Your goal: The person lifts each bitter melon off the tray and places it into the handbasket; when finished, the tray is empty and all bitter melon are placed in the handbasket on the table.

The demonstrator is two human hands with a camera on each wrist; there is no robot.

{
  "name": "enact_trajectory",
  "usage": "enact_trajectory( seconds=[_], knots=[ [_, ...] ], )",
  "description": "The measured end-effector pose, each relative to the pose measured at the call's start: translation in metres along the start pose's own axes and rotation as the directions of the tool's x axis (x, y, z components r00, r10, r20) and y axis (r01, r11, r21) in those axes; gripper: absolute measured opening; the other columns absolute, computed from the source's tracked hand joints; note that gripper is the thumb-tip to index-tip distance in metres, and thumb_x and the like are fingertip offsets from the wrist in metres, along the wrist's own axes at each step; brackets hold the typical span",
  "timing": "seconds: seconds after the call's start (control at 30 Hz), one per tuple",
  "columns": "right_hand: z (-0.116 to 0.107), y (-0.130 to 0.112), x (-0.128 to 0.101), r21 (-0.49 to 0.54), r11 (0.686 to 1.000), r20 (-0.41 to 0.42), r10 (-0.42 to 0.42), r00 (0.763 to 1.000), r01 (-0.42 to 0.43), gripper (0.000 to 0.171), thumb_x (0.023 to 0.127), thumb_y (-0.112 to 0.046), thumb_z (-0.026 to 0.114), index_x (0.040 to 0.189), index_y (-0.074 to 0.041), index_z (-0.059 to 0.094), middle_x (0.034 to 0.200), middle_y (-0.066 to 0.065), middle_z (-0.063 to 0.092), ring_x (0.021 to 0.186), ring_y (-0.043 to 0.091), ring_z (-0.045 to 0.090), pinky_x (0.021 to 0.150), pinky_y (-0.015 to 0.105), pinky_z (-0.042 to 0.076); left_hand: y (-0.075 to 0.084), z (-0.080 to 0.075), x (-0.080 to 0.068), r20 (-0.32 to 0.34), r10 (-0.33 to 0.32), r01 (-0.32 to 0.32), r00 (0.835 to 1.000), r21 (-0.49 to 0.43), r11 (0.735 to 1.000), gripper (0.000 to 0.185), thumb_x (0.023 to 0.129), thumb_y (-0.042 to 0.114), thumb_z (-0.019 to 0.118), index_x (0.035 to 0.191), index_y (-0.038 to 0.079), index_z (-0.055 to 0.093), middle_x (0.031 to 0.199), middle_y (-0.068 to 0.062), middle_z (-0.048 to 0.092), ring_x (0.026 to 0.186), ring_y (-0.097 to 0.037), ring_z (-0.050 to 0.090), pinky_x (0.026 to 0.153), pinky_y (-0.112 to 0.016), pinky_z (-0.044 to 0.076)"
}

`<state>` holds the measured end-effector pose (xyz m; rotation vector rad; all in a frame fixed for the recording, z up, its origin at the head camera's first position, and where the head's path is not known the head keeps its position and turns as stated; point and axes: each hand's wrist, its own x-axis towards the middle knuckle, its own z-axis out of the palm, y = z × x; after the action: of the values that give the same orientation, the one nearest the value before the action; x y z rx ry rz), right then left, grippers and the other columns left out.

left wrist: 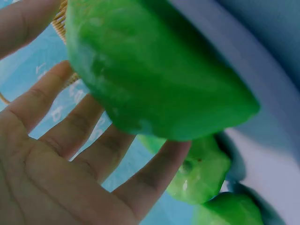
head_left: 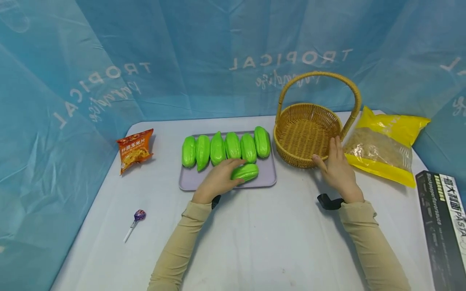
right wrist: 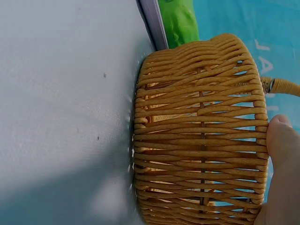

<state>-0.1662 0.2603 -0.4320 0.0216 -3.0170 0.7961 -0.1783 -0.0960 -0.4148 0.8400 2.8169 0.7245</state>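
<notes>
Gripping one gourd [head_left: 249, 172] by its left end, the left hand [head_left: 217, 180] curves thumb and fingers round it at the near side of the tray [head_left: 265, 171]. The right hand [head_left: 339, 174], fingers straight, touches the rim of the basket [head_left: 295, 161] with its thumb. Behind the held gourd, six gourds [head_left: 218, 149] lie in a row. The basket stands right of the tray, beside a yellow bag [head_left: 386, 145]; farther out, a snack bag [head_left: 134, 150] and lollipop [head_left: 140, 215] lie left, a box [head_left: 440, 226] right.

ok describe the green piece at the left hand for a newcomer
On the white table, find the lilac tray left of the basket. At its front, the left hand touches a green piece. It lies sideways, unlike the row of six behind.
</notes>
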Motion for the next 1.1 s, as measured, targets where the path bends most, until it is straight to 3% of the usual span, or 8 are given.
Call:
enact_trajectory(
  seconds=[0.33,0.57,1.1],
  knots=[
    [0.0,-0.002,0.0,-0.004,1.0,-0.003,0.005,1.0,-0.005,0.091,0.099,-0.062,0.023,0.153,0.004,-0.01,0.16,0.023,-0.015,0.128,0.069,0.021,0.093,0.075,0.034,-0.004,0.011,0.005,0.026,-0.003,0.003,1.0,-0.025,1.0,0.065,0.086,0.019,0.075,0.144,0.019,0.047,0.144,-0.011,0.049,0.133,-0.032,0.047,0.108,-0.045,0.043],
    [0.001,-0.003,-0.001,0.002,1.0,-0.004,0.014,1.0,-0.014,0.091,0.099,-0.061,0.022,0.152,0.004,-0.012,0.16,0.024,-0.016,0.124,0.071,0.025,0.089,0.074,0.037,-0.005,0.016,0.007,0.012,-0.002,0.003,1.0,-0.046,0.999,0.062,0.086,0.013,0.073,0.143,0.019,0.049,0.141,-0.01,0.053,0.129,-0.029,0.051,0.106,-0.043,0.045],
    [0.003,-0.004,0.0,0.005,1.0,-0.007,0.019,1.0,-0.019,0.09,0.1,-0.061,0.02,0.151,0.006,-0.013,0.159,0.026,-0.016,0.121,0.071,0.03,0.087,0.072,0.041,0.015,-0.005,0.019,-0.047,0.026,-0.035,0.999,-0.195,0.98,0.063,0.089,0.015,0.07,0.147,0.018,0.044,0.143,-0.009,0.051,0.133,-0.029,0.048,0.111,-0.043,0.04]
  ],
)
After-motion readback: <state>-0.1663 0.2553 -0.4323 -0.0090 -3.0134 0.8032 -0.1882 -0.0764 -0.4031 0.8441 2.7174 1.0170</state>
